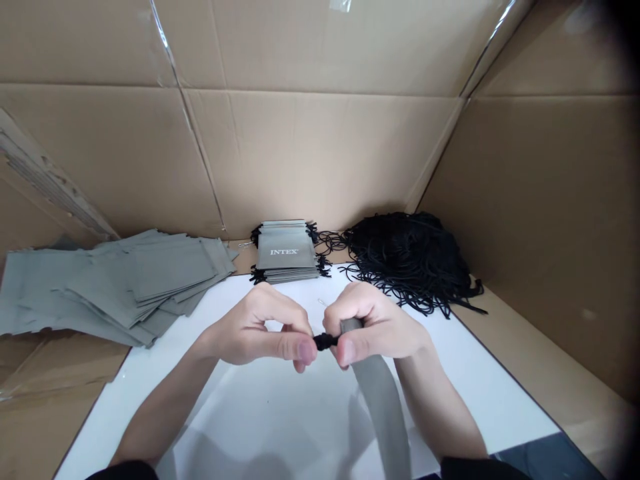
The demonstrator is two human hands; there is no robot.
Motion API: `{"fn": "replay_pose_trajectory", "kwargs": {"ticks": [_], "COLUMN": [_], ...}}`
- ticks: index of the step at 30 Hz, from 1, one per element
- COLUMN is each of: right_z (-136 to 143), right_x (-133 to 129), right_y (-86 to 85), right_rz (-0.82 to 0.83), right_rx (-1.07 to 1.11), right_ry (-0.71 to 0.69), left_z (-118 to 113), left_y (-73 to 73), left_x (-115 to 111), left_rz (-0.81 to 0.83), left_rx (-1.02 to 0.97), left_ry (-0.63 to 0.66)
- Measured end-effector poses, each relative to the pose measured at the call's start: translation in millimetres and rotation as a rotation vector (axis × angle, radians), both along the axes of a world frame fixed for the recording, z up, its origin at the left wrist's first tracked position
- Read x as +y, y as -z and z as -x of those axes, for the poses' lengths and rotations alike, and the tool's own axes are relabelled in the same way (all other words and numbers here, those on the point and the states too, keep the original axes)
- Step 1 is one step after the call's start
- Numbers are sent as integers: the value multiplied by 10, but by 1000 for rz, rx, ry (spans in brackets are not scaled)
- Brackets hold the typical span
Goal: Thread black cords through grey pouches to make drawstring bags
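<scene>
Thumb and fingers of my left hand (pixel 273 330) pinch one end of a short knotted black cord (pixel 326 341). My right hand (pixel 373 327) pinches the cord's other side, close to the edge of a grey fabric pouch (pixel 383 407). The pouch hangs from the right hand, curving down toward the bottom of the view, and its upper edge shows between the fingers. Both hands meet in the middle, above the white tabletop (pixel 280 413). Parts of the cord are hidden behind the fingertips.
Grey fabric pieces (pixel 165 273) lie in a spread pile at left. A stack of INTEX pouches (pixel 286 250) with black cord ends sits at the back centre. Beside it is a heap of black cords (pixel 410 257). Cardboard walls (pixel 320 147) enclose the back and sides.
</scene>
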State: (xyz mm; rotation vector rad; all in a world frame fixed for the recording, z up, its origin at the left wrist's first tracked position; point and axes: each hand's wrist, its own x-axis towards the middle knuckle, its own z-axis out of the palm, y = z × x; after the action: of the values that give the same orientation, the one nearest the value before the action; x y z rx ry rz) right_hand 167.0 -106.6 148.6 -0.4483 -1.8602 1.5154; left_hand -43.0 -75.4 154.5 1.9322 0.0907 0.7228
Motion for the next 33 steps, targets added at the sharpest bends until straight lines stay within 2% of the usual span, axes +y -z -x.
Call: {"fn": "replay_pose_trajectory", "kwargs": {"ticks": [3, 5, 8, 11, 12, 14, 17, 20, 22, 26, 29, 33], "right_z": [83, 163, 251, 261, 248, 208, 157, 145, 149, 157, 161, 180], "right_x": [30, 45, 50, 29, 16, -17, -67, -89, -84, -56, -40, -33], "right_y": [63, 120, 209, 243, 230, 166, 26, -46, -37, 3, -1, 9], "right_rz": [49, 86, 151, 150, 129, 74, 25, 22, 27, 56, 72, 134], "right_rx": [57, 144, 267, 264, 235, 166, 95, 80, 68, 41, 58, 28], "right_ry": [-93, -107, -72, 6, 19, 30, 109, 172, 159, 119, 59, 2], "left_z": [-47, -92, -151, -155, -137, -77, 30, 80, 72, 41, 40, 21], "left_y": [122, 200, 268, 255, 231, 152, -2, -98, -105, -68, -63, -43], "left_x": [1, -25, -82, -116, -120, -119, -124, -158, -188, -219, -213, -208], "left_rz": [132, 227, 309, 319, 290, 123, -229, -430, -573, -796, -825, -873], "left_rx": [-129, -225, -341, -358, -348, -293, -198, -195, -173, -73, -81, -121], "left_ry": [105, 122, 86, 68, 66, 21, -182, -400, -466, -454, -419, -440]}}
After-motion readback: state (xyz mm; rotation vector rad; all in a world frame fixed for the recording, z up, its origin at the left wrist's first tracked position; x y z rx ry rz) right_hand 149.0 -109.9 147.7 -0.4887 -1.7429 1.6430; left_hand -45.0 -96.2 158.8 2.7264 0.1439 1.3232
